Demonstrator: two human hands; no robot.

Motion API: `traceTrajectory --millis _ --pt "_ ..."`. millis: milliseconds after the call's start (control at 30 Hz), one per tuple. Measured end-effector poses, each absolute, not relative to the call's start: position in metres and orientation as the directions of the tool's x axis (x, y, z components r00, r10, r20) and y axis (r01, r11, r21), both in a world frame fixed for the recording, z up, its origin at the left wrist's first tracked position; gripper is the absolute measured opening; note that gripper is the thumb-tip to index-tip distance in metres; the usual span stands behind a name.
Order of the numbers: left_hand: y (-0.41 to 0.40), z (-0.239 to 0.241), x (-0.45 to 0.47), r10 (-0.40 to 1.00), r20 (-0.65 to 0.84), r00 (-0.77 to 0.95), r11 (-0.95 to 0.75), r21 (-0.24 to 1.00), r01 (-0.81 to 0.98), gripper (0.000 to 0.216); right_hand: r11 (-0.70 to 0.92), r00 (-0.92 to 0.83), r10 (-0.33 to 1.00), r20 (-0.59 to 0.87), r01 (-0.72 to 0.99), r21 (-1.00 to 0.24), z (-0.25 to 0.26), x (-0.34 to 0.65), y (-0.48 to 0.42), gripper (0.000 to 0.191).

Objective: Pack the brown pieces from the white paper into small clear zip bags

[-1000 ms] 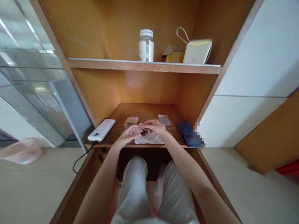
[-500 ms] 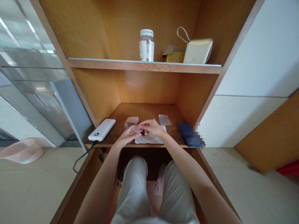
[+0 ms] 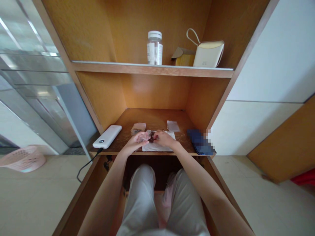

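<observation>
Both my hands meet over the front middle of the wooden desk shelf (image 3: 152, 116). My left hand (image 3: 136, 141) pinches a small clear plastic bag (image 3: 146, 135). My right hand (image 3: 164, 138) has its fingers closed on a small dark item (image 3: 152, 136) at the bag's mouth; what the item is I cannot make out. Under the hands lies a larger clear plastic bag (image 3: 157, 147), flat on the desk.
A white power bank (image 3: 107, 136) with a black cable lies at the front left. Two small bags (image 3: 138, 127) (image 3: 173, 126) lie behind the hands. A blue object (image 3: 199, 141) sits at the right edge. The upper shelf holds a clear bottle (image 3: 154, 48), a cardboard box (image 3: 183, 57) and a cream pouch (image 3: 208, 54). A pink basket (image 3: 23, 158) stands on the floor at left.
The hands have stayed together over the flat bag, shifting slightly. The right hand has drawn back to the right, and the dark item now shows between the fingertips.
</observation>
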State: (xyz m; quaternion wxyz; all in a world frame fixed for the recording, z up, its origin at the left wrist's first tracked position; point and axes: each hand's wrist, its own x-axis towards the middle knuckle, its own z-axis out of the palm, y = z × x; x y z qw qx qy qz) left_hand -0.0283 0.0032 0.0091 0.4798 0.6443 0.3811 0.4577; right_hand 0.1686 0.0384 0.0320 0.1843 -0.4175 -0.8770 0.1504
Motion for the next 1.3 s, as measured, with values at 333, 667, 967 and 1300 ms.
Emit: traceTrajectory --millis 333,667,967,1300 --pt "0.004 0.008 -0.028 0.920 0.254 0.298 -0.282 0.958 0.056 0.037 0.563 -0.460 0.824 0.332 0.598 -0.570 0.037 0.168 0.038 0.010" --pt "0.004 0.009 -0.027 0.931 0.235 0.279 -0.270 0.958 0.094 0.042 0.635 -0.526 0.740 0.418 0.344 -0.692 0.048 0.147 0.028 0.010" --pt "0.007 0.006 -0.028 0.916 0.248 0.316 -0.282 0.957 0.067 0.041 0.392 -0.527 0.811 0.255 0.165 -0.905 0.040 0.156 0.039 0.028" --pt "0.005 0.008 -0.028 0.931 0.206 0.301 -0.232 0.971 0.052 0.043 0.521 -0.392 0.854 0.343 0.662 -0.539 0.025 0.163 0.075 0.019"
